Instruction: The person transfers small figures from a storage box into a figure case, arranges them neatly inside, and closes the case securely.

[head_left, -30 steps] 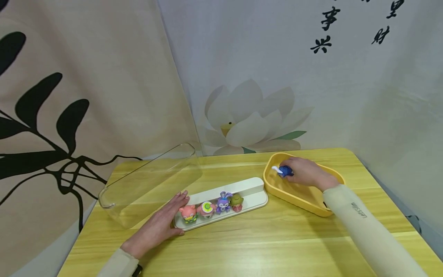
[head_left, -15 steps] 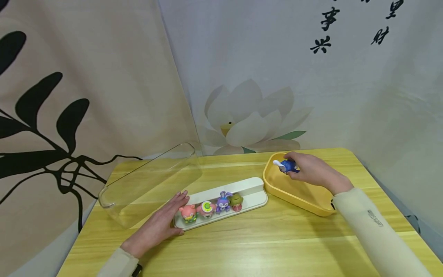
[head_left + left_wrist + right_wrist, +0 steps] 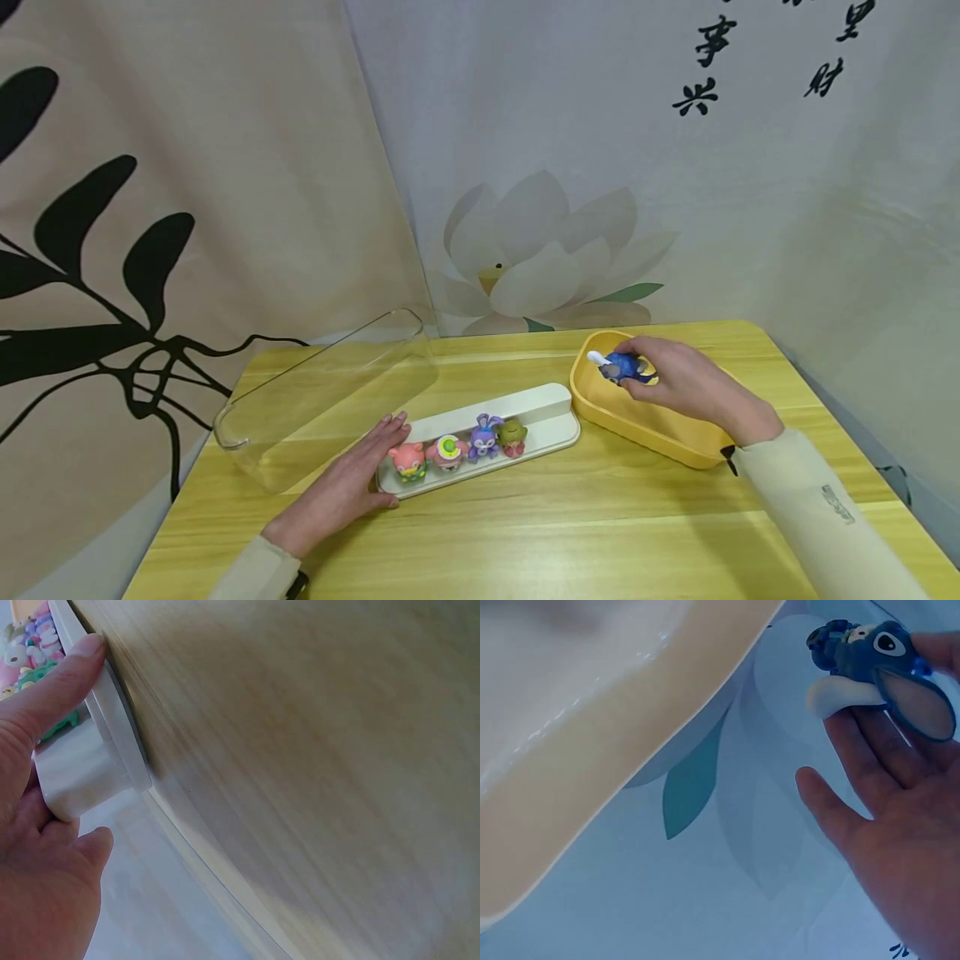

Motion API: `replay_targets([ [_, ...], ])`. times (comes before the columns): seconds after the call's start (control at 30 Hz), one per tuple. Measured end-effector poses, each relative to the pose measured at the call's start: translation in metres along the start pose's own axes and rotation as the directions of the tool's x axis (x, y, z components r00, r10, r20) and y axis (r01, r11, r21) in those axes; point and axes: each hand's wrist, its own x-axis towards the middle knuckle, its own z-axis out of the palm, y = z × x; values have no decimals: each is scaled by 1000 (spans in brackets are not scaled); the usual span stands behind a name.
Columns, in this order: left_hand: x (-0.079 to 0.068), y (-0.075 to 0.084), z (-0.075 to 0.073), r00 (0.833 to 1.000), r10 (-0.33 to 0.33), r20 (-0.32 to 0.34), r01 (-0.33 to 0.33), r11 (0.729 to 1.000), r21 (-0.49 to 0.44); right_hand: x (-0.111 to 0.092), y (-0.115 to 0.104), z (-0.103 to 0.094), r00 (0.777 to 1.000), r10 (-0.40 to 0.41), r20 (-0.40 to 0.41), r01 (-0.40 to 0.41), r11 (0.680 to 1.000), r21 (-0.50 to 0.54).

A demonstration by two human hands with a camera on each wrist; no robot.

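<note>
My right hand pinches a blue toy figurine between thumb and fingers over the yellow tray. In the right wrist view the figurine lies sideways, showing a large ear, an eye and a smooth white part. My left hand grips the left end of a long white stepped stand, thumb along the front edge, other fingers behind. On its lower step sit a pink figurine, one with a green-and-yellow round top, a purple long-eared one and an olive-green one, side by side.
A clear plastic cover lies at the back left of the wooden table. The stand's right end is close beside the yellow tray. Behind the table hangs a printed cloth.
My right hand has lifted the blue figurine up from inside the yellow tray and drawn slightly back, so more of the toy shows. The left hand and the stand stay put.
</note>
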Motion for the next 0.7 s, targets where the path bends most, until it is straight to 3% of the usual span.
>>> replay_targets([
  [0.7,1,-2,2,1000,18,-14,-18,1000,22,-11,-23,9,983,-165,-87,173,980,100],
])
